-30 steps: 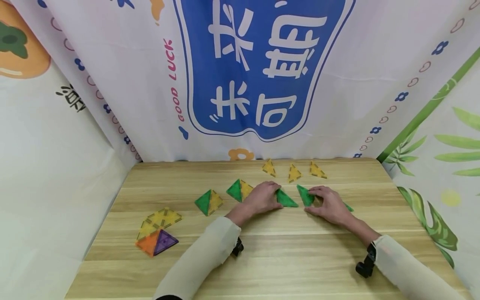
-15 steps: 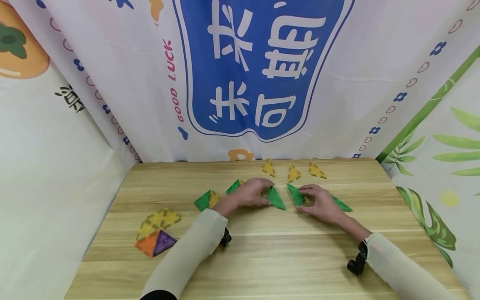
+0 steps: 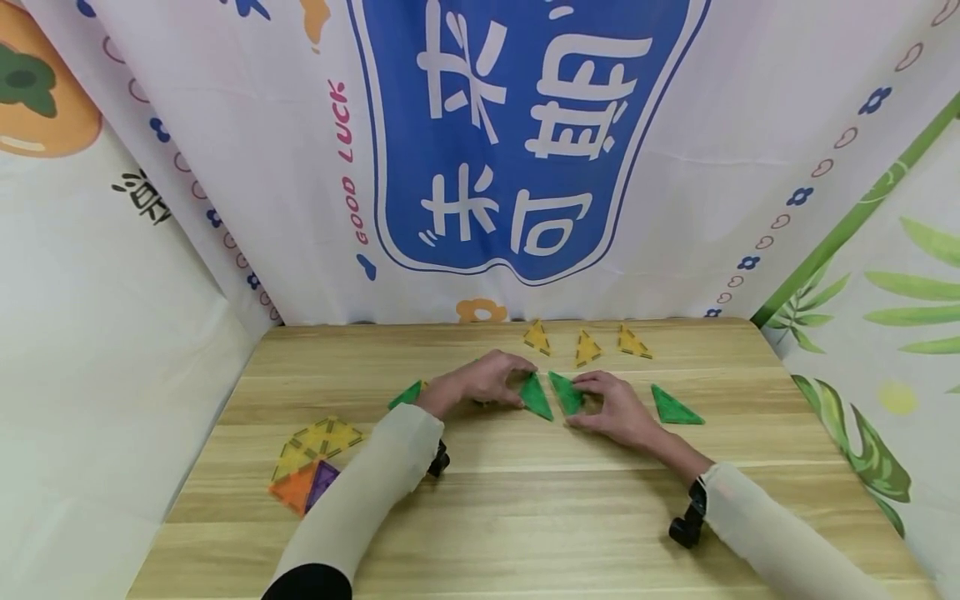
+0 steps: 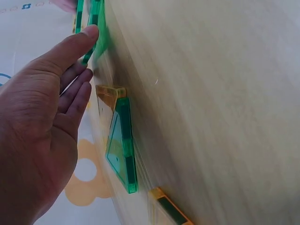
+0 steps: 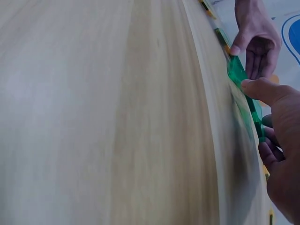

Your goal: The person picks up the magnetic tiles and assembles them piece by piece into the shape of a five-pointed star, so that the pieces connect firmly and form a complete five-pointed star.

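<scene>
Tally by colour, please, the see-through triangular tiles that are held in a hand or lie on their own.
Green translucent triangular tiles: 3, one in the left hand, one in the right hand, one lying alone
Yellow translucent triangular tiles: 3, lying apart near the far edge of the wood-grained table
Total: 6

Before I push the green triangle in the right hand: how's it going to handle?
Likely stiff: the green triangle shows straight, unbent edges where the right hand pinches it. Probably light, as it looks thin and is held by thumb and fingers. Laid flat on the table, its broad, straight-sided shape should slide rather than roll.
</scene>
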{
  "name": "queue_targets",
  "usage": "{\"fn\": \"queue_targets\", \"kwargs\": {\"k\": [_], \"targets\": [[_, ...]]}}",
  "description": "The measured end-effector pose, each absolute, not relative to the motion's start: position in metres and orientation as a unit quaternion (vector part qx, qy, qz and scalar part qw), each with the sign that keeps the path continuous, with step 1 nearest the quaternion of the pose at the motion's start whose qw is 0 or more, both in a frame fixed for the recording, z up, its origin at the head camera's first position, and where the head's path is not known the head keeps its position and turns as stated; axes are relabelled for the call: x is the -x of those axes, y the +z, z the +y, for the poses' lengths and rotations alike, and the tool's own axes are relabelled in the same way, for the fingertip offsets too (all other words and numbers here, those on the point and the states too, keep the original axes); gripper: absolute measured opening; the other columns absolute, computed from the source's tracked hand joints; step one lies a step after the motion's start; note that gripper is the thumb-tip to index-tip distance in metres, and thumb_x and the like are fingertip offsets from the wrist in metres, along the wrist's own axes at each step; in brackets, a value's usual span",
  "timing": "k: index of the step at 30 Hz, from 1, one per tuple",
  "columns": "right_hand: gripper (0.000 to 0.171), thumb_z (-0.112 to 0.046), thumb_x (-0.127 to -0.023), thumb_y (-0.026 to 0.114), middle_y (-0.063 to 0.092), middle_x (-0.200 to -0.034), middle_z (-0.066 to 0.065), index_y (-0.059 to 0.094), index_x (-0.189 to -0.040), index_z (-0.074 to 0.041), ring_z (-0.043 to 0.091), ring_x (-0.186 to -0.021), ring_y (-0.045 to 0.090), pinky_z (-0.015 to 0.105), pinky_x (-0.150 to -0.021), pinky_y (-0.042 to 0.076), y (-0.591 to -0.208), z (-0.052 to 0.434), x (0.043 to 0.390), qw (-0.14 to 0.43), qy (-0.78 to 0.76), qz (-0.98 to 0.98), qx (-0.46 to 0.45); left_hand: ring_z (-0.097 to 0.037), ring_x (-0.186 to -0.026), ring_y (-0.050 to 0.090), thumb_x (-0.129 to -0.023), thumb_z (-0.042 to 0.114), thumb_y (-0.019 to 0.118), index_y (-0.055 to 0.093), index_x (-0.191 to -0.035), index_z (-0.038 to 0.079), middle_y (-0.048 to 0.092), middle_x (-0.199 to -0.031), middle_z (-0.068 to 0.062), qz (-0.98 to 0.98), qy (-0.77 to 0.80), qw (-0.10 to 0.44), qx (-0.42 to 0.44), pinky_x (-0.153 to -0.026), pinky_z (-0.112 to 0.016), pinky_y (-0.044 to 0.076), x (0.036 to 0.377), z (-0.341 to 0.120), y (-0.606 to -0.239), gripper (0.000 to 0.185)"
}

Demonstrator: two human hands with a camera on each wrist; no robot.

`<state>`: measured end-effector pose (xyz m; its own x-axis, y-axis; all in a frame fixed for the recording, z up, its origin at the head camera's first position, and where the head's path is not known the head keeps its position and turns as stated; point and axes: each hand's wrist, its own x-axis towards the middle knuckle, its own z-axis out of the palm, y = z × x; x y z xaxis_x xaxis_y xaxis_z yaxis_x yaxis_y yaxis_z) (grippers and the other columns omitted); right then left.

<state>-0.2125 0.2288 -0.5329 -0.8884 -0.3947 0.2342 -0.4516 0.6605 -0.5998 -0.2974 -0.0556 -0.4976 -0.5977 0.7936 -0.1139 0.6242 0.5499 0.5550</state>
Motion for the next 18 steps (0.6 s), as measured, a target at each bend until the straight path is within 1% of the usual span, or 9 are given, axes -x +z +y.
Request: {"fn": "queue_targets", "kwargs": {"k": [5, 11, 18], "targets": [[0.063, -0.031, -0.081, 0.095, 0.068, -0.132, 0.015, 0.073, -0.13, 0.0, 0.036, -0.121, 0.066, 0.053, -0.099, 0.057, -0.534, 0.22, 0.214, 0.028, 0.35, -0.907, -0.232, -0.023, -0.14, 0.057, -0.09, 0.016, 0.087, 0.061, -0.147, 0.004, 0.063, -0.149, -0.009, 0.858, 0.237, 0.188, -0.415, -0.115, -0.036, 0.048, 0.3, -0.057, -0.499, 0.064], [0.063, -0.034, -0.081, 0.095, 0.069, -0.128, 0.014, 0.074, -0.129, 0.001, 0.035, -0.118, 0.067, 0.053, -0.097, 0.058, -0.537, 0.213, 0.216, 0.038, 0.337, -0.911, -0.235, -0.023, -0.139, 0.057, -0.091, 0.015, 0.087, 0.062, -0.148, 0.005, 0.064, -0.148, -0.008, 0.855, 0.236, 0.187, -0.423, -0.113, -0.037, 0.05, 0.301, -0.056, -0.5, 0.063], [0.062, -0.032, -0.08, 0.096, 0.069, -0.126, 0.015, 0.074, -0.127, 0.001, 0.036, -0.117, 0.066, 0.053, -0.097, 0.057, -0.535, 0.208, 0.215, 0.038, 0.333, -0.914, -0.229, -0.023, -0.139, 0.057, -0.092, 0.016, 0.086, 0.06, -0.149, 0.007, 0.063, -0.149, -0.008, 0.855, 0.226, 0.186, -0.428, -0.113, -0.037, 0.049, 0.301, -0.056, -0.501, 0.064]]}}
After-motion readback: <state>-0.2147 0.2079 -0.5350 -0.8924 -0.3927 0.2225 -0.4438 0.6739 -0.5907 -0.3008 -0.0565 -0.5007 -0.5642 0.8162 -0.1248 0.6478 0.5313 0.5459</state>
